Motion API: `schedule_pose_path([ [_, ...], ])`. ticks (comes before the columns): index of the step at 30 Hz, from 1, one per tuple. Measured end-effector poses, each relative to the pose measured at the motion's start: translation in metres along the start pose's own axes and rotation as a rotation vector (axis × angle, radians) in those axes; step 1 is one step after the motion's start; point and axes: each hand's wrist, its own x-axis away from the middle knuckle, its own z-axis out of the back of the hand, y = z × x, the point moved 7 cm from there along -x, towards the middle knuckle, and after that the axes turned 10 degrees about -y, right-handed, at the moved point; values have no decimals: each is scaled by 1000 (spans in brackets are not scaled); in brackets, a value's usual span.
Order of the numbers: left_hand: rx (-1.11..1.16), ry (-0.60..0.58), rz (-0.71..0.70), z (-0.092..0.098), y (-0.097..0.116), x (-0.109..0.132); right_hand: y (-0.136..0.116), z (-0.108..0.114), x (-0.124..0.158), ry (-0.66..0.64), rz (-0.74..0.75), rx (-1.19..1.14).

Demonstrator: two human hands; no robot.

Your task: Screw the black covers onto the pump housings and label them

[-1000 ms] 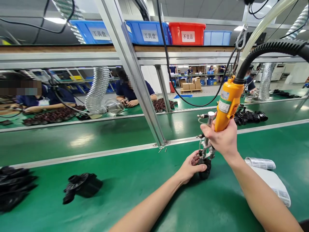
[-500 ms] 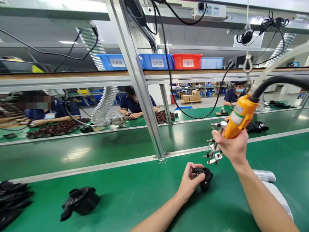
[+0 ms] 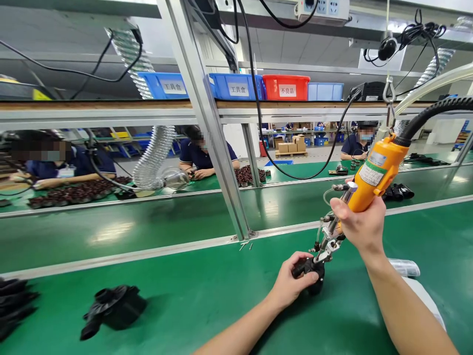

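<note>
My left hand (image 3: 295,277) is closed round a small black plastic housing (image 3: 317,282) with a short spout, holding it on the green bench. My right hand (image 3: 364,224) grips an orange power screwdriver (image 3: 377,170) by its body. The tool tilts down to the left, and its metal nose (image 3: 327,246) meets the top of the housing; the very tip is hard to make out. A similar black housing (image 3: 120,308) with a spout stands apart on the left of the bench.
A metal post (image 3: 207,128) rises from the bench's back edge, with several loose screws (image 3: 246,245) at its foot. Dark parts (image 3: 15,305) lie far left. Clear plastic wrap (image 3: 404,267) sits by my right forearm. Beyond a divider, co-workers (image 3: 209,155) sit. A black hose (image 3: 436,116) feeds the screwdriver.
My right hand has lowered the screwdriver, bringing its nose from above and right of the housing onto its top. My left hand keeps its hold on the housing. The view has shifted slightly.
</note>
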Motion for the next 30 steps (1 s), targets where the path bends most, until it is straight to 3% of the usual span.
schedule_pose_path([
  [11,112,-77,10,-8,5,-4,12,-27,9,-101,-74,-3],
  [17,135,-90,23,-9,4,-3,26,-31,13,-119,-121,13],
  [24,-86,-39,21,4,6,2,43,-22,8,-62,-118,-1],
  [26,-176,30,-12,9,6,0,43,-13,2,-26,-98,10],
  [30,-163,304,-52,34,3,-9,30,10,-10,50,-27,48],
])
